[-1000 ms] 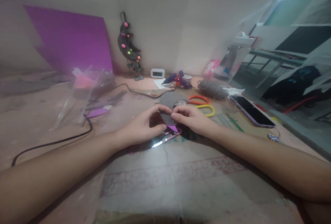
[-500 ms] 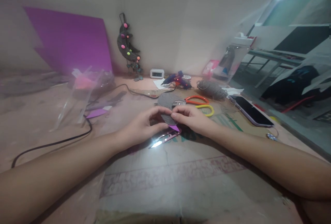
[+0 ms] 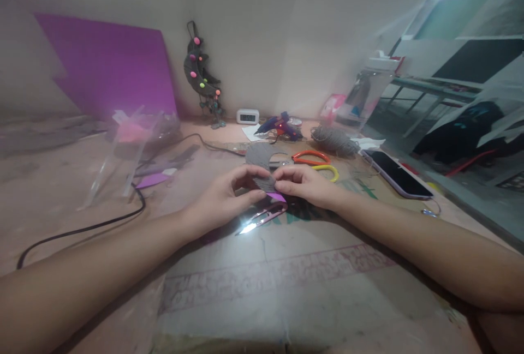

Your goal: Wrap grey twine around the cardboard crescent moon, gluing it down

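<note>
1. Head view, location: the grey yarn-wrapped crescent [image 3: 256, 155] is between the two hands, above the cardboard sheet [image 3: 245, 302]. Its broad curve faces left and far; a purple tip [image 3: 277, 197] shows at its near end.
2. Head view, left hand [image 3: 229, 196]: fingers curved over the lower wrapped part, thumb on the near side, holding the crescent between them.
3. Head view, right hand [image 3: 307, 185]: thumb and forefinger brought together in a pinch at the crescent's lower right edge. Whether a loose strand is between them cannot be told.
4. Head view, surroundings: orange-and-yellow-handled scissors [image 3: 313, 152] lie just right and far of the crescent; a pink-edged tool with a shiny blade [image 3: 262, 220] lies near. A grey yarn bundle [image 3: 335, 140] and a glue gun [image 3: 282, 126] stand at the far side.
5. Handling, judged: very light. The body appears thin and card-like, stiff enough to keep its outline but liable to crease if squeezed. The yarn surface should be soft and grip well; the bare tip is likely smoother, and wraps could slide off it.
6. Hold, judged: best taken flat across the broad wrapped middle, with light pressure. The narrow ends look weakest and should not bear the load.
</note>
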The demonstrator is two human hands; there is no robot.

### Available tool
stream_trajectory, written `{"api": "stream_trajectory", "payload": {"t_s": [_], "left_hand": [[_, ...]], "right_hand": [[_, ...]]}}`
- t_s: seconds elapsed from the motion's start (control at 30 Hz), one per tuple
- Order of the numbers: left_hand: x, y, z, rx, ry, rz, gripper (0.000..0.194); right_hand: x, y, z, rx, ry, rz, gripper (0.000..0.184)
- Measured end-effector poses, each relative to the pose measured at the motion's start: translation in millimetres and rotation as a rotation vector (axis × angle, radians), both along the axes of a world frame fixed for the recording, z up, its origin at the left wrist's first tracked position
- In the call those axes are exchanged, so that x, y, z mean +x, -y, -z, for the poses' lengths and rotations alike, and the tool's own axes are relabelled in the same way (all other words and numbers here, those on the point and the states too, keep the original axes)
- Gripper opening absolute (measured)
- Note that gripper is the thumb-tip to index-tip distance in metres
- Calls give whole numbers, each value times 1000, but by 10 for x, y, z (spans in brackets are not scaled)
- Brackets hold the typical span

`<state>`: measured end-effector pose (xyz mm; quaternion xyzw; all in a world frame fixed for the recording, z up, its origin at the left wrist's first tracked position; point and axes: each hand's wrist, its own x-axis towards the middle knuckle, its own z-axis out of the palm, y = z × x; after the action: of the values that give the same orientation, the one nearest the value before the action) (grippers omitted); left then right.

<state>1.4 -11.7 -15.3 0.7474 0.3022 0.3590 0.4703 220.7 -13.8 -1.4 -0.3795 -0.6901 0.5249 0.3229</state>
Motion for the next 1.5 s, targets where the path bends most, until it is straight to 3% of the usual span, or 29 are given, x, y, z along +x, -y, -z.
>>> {"api": "stream_trajectory", "payload": {"t_s": [0.53,0.77,0.93,1.27,1.5], "left_hand": [[-2,-9,19,48,-23,-10,35],[-7,-3,16,26,-28,11,35],[-32,26,-2,106,-71,32,37],[30,23,-13,59,-41,-19,23],[12,3,-3,-46,20,47,44]], "right_hand": [[26,-32,62,-78,-51,-97,37],[34,-30,70,-79,-34,-57,36],[5,1,28,-60,-24,-46,33],[-53,37,-4,-60,42,-22,24],[-20,19,23,-94,-11,-19,31]]}}
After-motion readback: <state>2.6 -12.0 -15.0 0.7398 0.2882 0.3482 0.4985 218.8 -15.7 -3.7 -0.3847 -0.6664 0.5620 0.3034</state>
